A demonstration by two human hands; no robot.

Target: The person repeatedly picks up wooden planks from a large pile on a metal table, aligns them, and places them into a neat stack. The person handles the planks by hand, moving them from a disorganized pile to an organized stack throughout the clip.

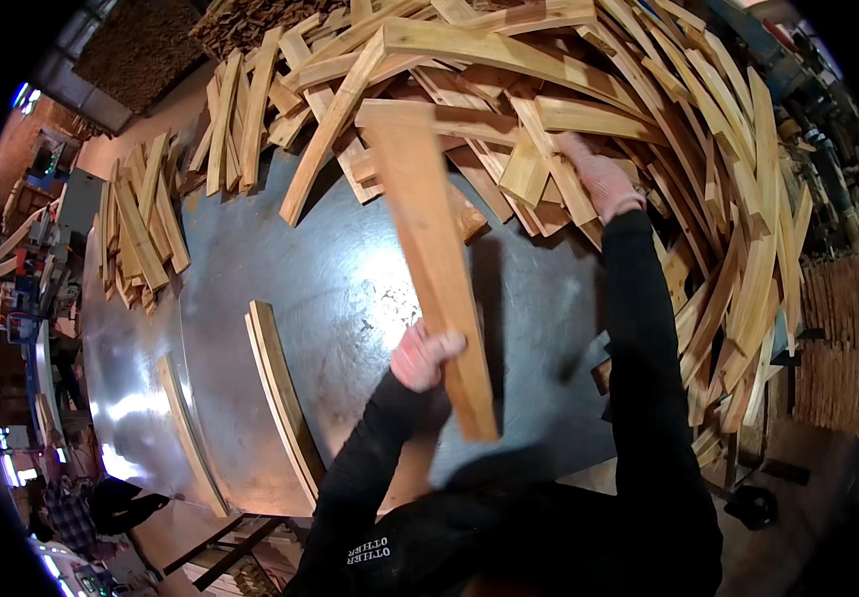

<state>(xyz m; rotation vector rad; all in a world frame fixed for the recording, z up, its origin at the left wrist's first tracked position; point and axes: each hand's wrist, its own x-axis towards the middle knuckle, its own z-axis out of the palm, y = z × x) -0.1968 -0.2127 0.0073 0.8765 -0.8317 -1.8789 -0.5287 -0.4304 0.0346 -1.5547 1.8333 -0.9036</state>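
Note:
My left hand (427, 356) is closed around the lower part of a wooden board (424, 239), its thumb across the front face. The board stands tilted over the metal table (340, 249), and its upper end is smeared by motion in front of the pile. My right hand (603, 179) is stretched out over the right side of the pile of wooden slats (524, 50). Its fingers look extended beside a light slat (552, 159); whether they touch it I cannot tell.
Two slats lie apart on the table's left half, a thick curved slat (283, 403) and a thinner slat (190, 433). A smaller bunch of slats (141, 219) sits at the far left edge. Stacked wood (837, 338) stands at the right. Another person (76, 512) is at the lower left.

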